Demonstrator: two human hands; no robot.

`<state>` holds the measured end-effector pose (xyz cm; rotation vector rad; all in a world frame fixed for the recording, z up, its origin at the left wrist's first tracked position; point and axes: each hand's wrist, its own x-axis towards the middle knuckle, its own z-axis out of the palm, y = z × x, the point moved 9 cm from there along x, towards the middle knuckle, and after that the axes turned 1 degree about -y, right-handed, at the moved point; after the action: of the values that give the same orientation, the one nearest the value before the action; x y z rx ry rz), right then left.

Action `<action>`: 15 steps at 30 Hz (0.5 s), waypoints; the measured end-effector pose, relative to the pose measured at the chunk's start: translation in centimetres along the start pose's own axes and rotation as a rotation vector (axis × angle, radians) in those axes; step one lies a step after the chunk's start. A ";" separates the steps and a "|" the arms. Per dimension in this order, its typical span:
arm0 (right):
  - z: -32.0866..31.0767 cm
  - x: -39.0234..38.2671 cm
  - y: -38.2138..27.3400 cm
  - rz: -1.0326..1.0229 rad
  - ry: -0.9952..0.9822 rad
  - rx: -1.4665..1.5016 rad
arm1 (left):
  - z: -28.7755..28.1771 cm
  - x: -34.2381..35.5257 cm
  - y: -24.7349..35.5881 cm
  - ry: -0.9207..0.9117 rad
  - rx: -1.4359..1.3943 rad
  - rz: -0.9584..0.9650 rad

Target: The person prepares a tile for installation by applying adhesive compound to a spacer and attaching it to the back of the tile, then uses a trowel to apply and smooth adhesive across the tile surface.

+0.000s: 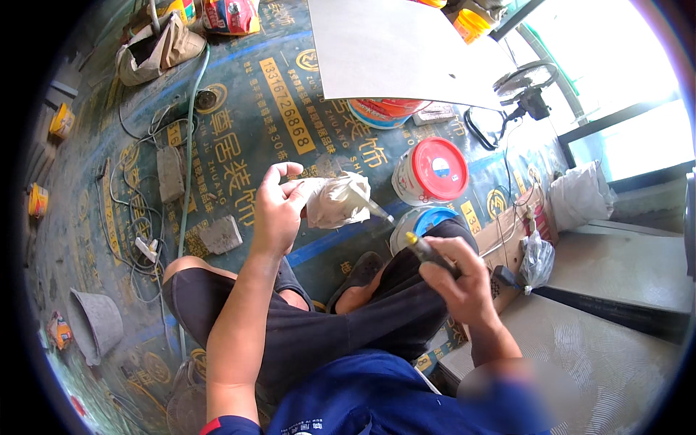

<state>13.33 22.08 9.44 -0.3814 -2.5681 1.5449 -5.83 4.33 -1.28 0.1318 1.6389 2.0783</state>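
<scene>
My left hand (pixel 279 210) is raised in the middle of the view, closed on a crumpled cream wrapped bundle (pixel 337 203). A pale shaft with a small tip (pixel 377 210) slants out of the bundle toward the lower right; I cannot make out what it is. My right hand (pixel 460 279), lower and to the right, grips a dark handheld tool (pixel 433 258) whose yellow end points up toward the shaft, with a small gap between them. Both are above my crossed legs in dark trousers.
A red-lidded bucket (pixel 438 167) and blue-lidded bucket (pixel 404 238) stand ahead-right. A white board (pixel 384 43) lies over another bucket. A fan (pixel 528 94) is by the window. Cables (pixel 138 210) and blocks (pixel 221 235) lie left on printed floor covering; large tiles (pixel 587 333) are right.
</scene>
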 end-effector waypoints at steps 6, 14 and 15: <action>-1.8 2.4 5.1 0.211 -0.051 0.232 | 1.0 -0.8 0.4 -0.126 -0.095 -0.044; 6.4 0.0 9.6 0.523 -0.163 0.750 | -1.8 0.5 -2.9 0.134 -0.179 -0.091; 7.6 -0.3 9.3 0.572 -0.185 0.808 | -2.1 0.5 -3.0 0.195 -0.148 -0.072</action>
<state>13.30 19.67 -2.31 -0.9303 -1.7504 2.7238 -6.11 3.12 -4.77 -0.1817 1.5658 2.2046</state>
